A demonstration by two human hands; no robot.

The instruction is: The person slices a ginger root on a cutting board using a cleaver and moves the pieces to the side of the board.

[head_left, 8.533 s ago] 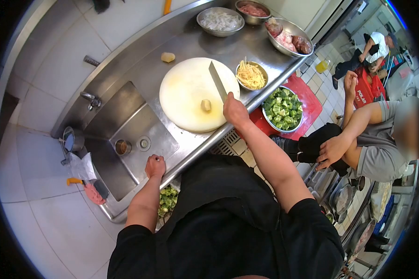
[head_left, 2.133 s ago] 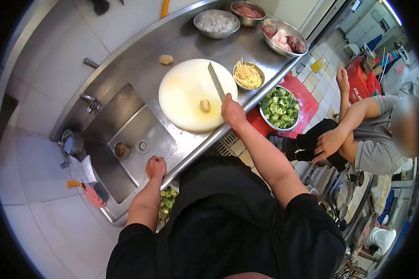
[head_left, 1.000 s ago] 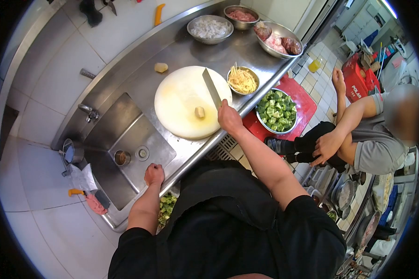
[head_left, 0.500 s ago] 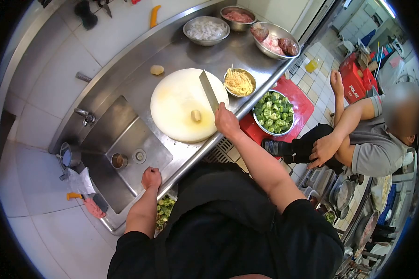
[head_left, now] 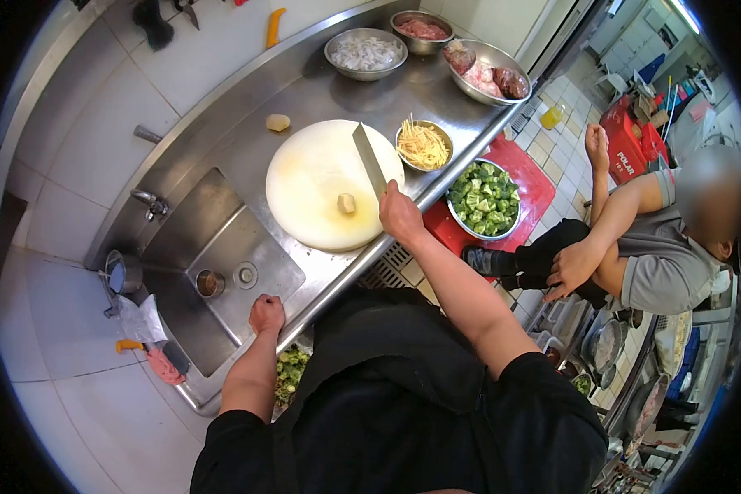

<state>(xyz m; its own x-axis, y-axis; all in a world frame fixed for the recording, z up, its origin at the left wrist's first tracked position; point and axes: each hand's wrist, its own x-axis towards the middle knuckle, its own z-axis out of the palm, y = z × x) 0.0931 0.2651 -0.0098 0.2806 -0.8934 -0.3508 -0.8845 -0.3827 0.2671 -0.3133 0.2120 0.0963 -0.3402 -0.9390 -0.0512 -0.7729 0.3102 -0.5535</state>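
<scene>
My right hand is wrapped round the handle of a cleaver, whose blade lies over the right side of a round white chopping board. A pale peeled chunk, perhaps ginger, sits on the board left of that hand. Behind the board, a similar pale piece rests on the steel counter. My left hand is closed in a fist at the front edge of the sink, with nothing visible in it. A bowl of thin yellow strips stands just right of the board.
Bowls of white strips, minced meat and larger meat pieces line the back counter. Chopped green vegetables fill a bowl on a red surface. Another person sits at right. A metal cup stands in the sink.
</scene>
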